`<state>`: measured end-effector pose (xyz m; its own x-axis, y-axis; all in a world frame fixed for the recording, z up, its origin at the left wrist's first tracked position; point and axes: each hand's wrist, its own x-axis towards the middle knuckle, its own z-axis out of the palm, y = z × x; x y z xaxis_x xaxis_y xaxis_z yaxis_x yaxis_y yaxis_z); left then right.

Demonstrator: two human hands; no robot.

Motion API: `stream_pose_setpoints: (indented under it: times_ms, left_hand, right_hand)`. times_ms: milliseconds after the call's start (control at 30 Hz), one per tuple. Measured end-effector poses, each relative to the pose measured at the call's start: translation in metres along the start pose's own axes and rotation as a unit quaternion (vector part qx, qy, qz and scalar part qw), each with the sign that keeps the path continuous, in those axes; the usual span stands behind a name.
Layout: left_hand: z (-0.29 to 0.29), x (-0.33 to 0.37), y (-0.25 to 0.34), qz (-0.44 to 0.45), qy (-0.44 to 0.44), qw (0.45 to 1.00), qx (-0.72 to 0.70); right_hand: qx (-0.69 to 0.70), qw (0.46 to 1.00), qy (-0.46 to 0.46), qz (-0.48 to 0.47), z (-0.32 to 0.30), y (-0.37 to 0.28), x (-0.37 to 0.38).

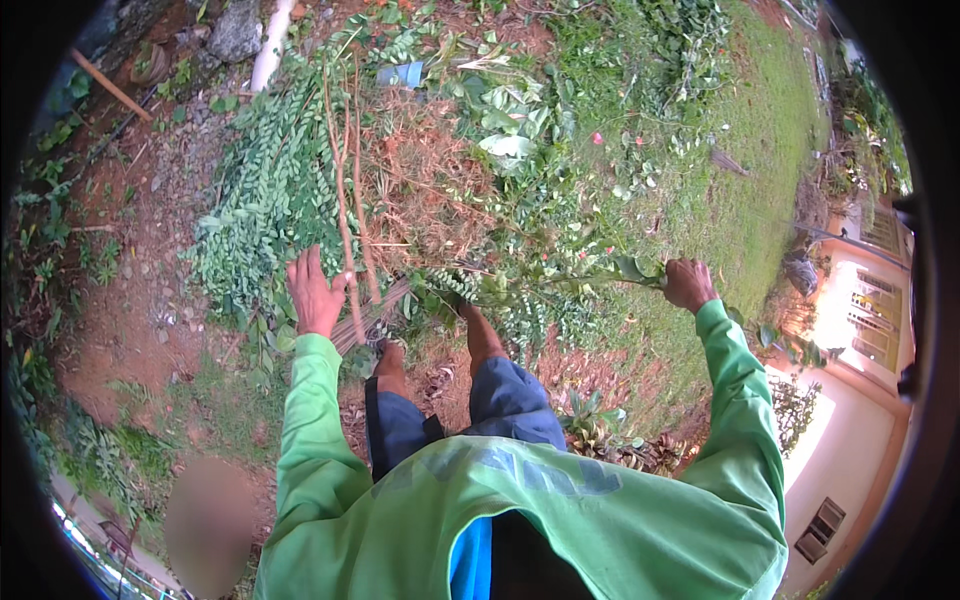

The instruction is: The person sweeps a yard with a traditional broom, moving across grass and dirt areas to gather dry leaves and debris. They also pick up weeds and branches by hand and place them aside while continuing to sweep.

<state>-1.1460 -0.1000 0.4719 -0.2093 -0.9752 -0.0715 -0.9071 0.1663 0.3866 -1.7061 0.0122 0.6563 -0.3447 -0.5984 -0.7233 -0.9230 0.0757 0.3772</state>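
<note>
My right hand (688,284) is closed round a leafy branch (590,279), out at arm's length on the right. The branch stretches leftward, low across the cut greenery, and its far end blends into other leaves. My left hand (318,292) is open, fingers raised and thumb apart. It hovers beside two long bare brown sticks (345,190) and over the edge of a heap of leafy cuttings (265,190); whether it touches them I cannot tell. A bundle of thin twigs (375,315) lies just to its right, near my feet.
Dry brown clippings (425,165) are heaped ahead, with a blue container (400,75) beyond. A white pipe (272,45) and a grey rock (236,30) are at the far left. Grass (765,130) spreads to the right, towards a building (850,400).
</note>
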Motion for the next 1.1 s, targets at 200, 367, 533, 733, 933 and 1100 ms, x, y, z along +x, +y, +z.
stream_pose_setpoints:
  times_ms: [200, 367, 533, 733, 933, 1100]
  left_hand:
    - [-0.055, -0.012, 0.101, 0.088, -0.01, 0.982, -0.166]
    - [-0.073, -0.035, 0.19, 0.122, -0.21, 0.932, -0.269]
    - [-0.085, -0.05, 0.279, 0.109, -0.375, 0.852, -0.348]
    - [-0.092, -0.047, 0.356, 0.233, -0.3, 0.846, -0.374]
    - [-0.107, -0.016, 0.397, 0.131, -0.327, 0.827, -0.439]
    - [-0.124, 0.001, 0.419, 0.024, -0.343, 0.803, -0.488]
  right_hand:
    - [0.025, 0.992, 0.077, 0.093, 0.006, 0.057, -0.096]
    - [0.077, 0.969, 0.176, 0.155, -0.009, 0.108, -0.173]
    - [0.38, 0.905, 0.163, 0.099, 0.027, 0.122, -0.197]
    - [0.808, 0.584, 0.073, 0.011, 0.026, 0.047, -0.153]
    - [0.881, 0.447, 0.039, -0.149, -0.014, 0.004, -0.1]
    - [0.883, 0.431, 0.04, -0.18, -0.038, -0.01, -0.087]
